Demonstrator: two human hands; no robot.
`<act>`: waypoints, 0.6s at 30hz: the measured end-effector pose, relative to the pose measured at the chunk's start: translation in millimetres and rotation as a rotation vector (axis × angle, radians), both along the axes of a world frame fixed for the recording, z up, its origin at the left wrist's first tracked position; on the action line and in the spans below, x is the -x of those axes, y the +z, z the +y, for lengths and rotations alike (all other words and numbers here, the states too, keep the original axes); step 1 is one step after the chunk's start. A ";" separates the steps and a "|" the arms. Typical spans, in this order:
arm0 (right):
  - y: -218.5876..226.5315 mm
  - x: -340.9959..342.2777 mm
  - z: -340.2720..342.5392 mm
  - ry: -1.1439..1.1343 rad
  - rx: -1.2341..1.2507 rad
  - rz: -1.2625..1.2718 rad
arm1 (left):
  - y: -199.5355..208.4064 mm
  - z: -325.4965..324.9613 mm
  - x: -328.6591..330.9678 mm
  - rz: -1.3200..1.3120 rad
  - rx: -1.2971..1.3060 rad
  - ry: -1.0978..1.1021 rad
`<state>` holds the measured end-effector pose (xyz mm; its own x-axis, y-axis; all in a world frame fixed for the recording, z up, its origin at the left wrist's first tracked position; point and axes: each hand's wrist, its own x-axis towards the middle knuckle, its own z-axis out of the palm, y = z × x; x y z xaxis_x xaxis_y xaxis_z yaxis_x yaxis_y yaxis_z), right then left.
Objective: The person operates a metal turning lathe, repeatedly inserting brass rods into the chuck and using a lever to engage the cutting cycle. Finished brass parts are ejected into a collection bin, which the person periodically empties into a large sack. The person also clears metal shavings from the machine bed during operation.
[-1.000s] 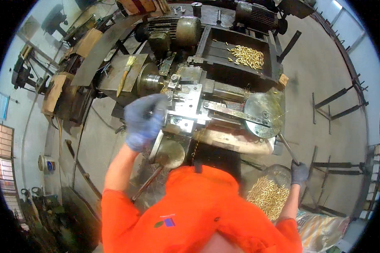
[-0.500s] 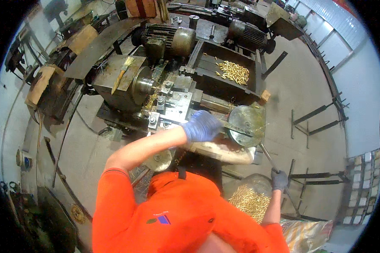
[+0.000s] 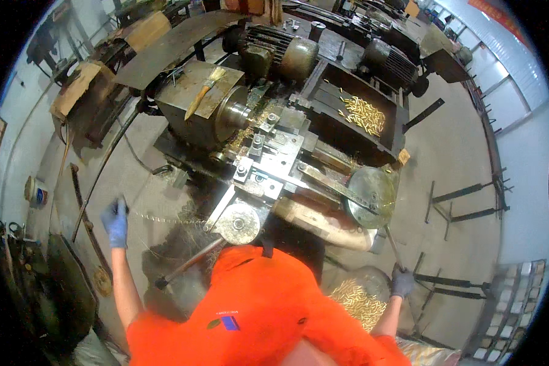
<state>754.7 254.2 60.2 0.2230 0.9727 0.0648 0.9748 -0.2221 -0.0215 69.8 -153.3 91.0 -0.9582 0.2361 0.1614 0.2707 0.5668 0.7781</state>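
Note:
My left hand [image 3: 115, 224], in a blue glove, is out at the left over the floor, its fingers closed. A long curly metal shaving [image 3: 172, 218] stretches from it to the small round handwheel [image 3: 238, 224] at the lathe's front. At the right, my gloved right hand [image 3: 402, 283] is wrapped round the metal lever [image 3: 394, 245] below the larger round disc [image 3: 371, 196]. Between the hands lies the lathe's bright tool slide [image 3: 279, 157] with bolted clamps. The chuck [image 3: 234, 114] is at its far left. No workpiece can be made out there.
A brush [image 3: 205, 91] lies on the headstock [image 3: 186, 119]. Small brass-coloured pieces [image 3: 365, 114] lie in the dark tray [image 3: 390, 143] behind; more brass-coloured pieces [image 3: 357, 304] fill a container beside my right forearm. Metal stands [image 3: 463, 192] and a slanted rod [image 3: 192, 262] stick out around me.
My left hand has swung from the tool slide far out to the left, with the curly shaving now trailing. My right hand stays on the lever. The view has shifted, so the lathe appears further right.

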 end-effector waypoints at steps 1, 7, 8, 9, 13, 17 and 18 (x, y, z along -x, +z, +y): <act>3.6 0.0 -1.7 -0.007 -0.010 0.013 | -28.7 -19.1 -12.7 0.073 0.221 0.026; -20.7 -119.6 -20.5 -0.100 0.130 -0.064 | -163.5 -177.2 -34.4 -0.508 0.602 0.462; -6.2 -128.5 -25.2 -0.139 0.230 -0.151 | -156.0 -168.0 -42.7 -0.598 0.458 0.451; -10.1 -142.4 -29.2 -0.107 0.222 -0.213 | -147.1 -164.0 -45.2 -0.674 0.328 0.436; -26.7 -166.2 -36.0 -0.082 0.234 -0.403 | -152.5 -66.9 -22.2 -0.424 0.684 -0.208; 16.6 -86.3 -43.4 -0.076 0.047 -0.347 | -111.9 18.8 -41.6 -0.486 0.404 -0.326; 1.1 -113.6 -39.9 -0.162 0.170 -0.408 | -91.1 46.0 -45.9 -0.492 0.418 -0.433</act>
<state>868.3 214.3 61.3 0.3626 0.9317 0.0213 0.8485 -0.3395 0.4058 115.7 -107.3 -0.1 -0.7048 0.5537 -0.4435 0.2140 0.7620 0.6112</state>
